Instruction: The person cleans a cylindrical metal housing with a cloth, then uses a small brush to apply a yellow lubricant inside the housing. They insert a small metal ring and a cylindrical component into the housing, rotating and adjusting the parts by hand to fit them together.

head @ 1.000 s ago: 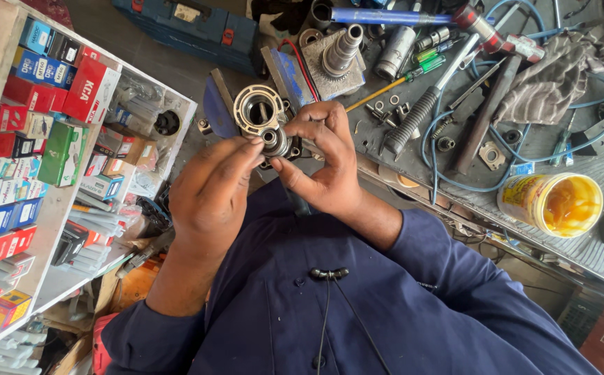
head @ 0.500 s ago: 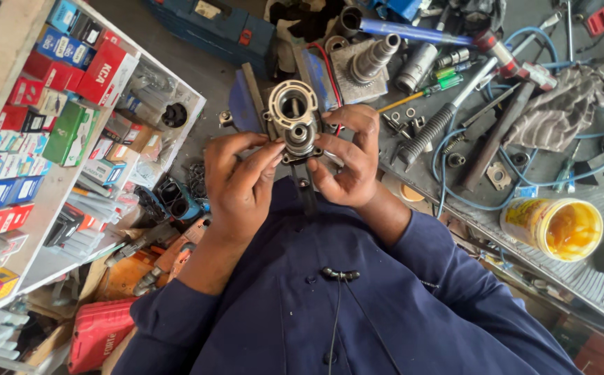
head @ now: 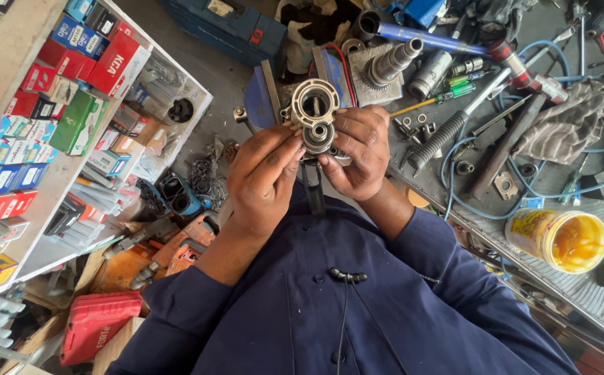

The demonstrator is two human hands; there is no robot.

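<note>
Both my hands hold a round grey metal housing (head: 313, 104) with a small bearing (head: 318, 132) at its lower edge, just above my chest in a dark blue shirt. My left hand (head: 263, 177) grips it from the left, fingertips on the bearing. The fingers of my right hand (head: 359, 149) wrap the right side, thumb under the bearing. A dark shaft (head: 312, 191) hangs down from the part between my wrists. A blue vise (head: 263, 97) stands right behind the housing.
A cluttered metal bench (head: 593, 292) on the right carries an open tub of yellow grease (head: 559, 239), a grey rag (head: 569, 121), blue cable, a steel spindle (head: 392, 61) and loose tools. Shelves of coloured boxes (head: 45, 104) stand left. A red case (head: 97, 323) and an orange power tool (head: 177, 250) lie below.
Both hands kept their hold and shifted right and slightly up with the housing. The camera view slid, so the shelves and bench moved in the picture.
</note>
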